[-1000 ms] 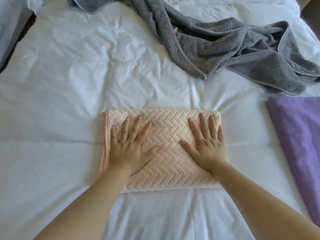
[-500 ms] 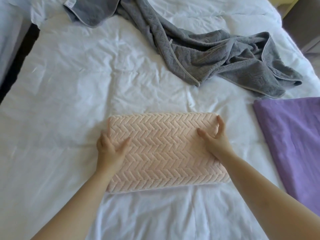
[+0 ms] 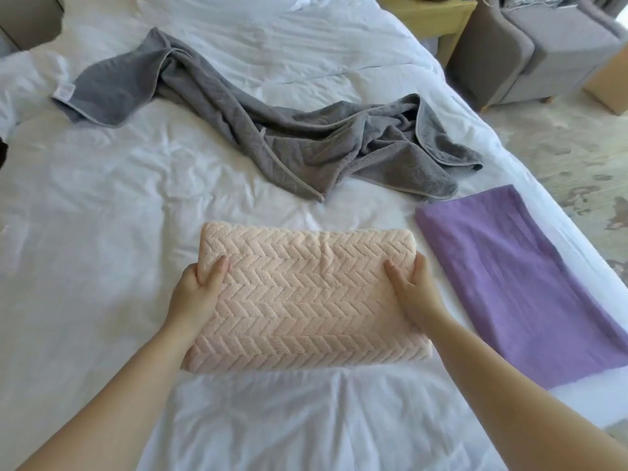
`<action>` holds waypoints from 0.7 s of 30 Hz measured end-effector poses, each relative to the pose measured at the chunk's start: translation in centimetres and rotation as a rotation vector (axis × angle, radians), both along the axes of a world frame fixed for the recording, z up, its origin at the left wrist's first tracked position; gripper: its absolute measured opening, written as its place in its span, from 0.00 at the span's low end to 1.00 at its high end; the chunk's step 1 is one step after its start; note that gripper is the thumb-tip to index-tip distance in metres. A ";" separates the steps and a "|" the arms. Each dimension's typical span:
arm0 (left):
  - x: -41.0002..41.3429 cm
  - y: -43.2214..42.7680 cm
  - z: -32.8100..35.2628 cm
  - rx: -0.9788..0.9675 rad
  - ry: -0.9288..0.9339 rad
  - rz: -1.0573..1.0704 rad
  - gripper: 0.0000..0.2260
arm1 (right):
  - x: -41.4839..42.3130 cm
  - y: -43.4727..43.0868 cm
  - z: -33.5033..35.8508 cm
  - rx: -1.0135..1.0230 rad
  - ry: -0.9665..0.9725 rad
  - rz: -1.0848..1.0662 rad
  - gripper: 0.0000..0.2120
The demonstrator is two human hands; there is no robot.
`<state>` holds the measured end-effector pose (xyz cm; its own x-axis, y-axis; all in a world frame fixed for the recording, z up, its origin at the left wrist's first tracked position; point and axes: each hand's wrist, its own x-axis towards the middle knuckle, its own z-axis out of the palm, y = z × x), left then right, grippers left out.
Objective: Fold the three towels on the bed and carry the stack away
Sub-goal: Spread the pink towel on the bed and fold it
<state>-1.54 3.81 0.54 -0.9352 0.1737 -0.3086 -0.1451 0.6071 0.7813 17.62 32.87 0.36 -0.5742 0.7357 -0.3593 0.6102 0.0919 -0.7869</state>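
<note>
Left hand [image 3: 200,294] grips the left end of the pink towel [image 3: 299,300], thumb on top, fingers tucked under out of sight. Right hand [image 3: 413,294] holds the right end the same way. Towel is a thick folded block at the near middle of the bed [image 3: 102,232]; its near edge casts a shadow, so it may be just off the sheet.

Progress, as judged: pink towel folded. Purple towel [image 3: 520,283] lies flat as a neat oblong just right of it, near the bed's edge; looks folded, though how many layers I cannot tell. Grey towel [image 3: 272,130] sprawls crumpled across the far half, not yet folded. No stack made, nothing carried off.

Change: a second ago both palms lay flat on the pink towel, fingers spread, pressing it. Half a second ago they had moved out to its ends. Now they clasp those ends. View has also tipped up; the grey armchair [image 3: 543,45] beyond the bed now shows.
</note>
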 end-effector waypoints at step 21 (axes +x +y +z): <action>5.7 49.4 0.1 0.019 0.155 -1.045 0.20 | 20.8 15.6 -1.3 0.001 -0.019 -1.004 0.31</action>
<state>4.19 53.19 0.62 -0.3469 0.9191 -0.1872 0.5452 0.3599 0.7571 38.38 48.50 -0.95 0.3183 0.8766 -0.3608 0.4179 -0.4714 -0.7766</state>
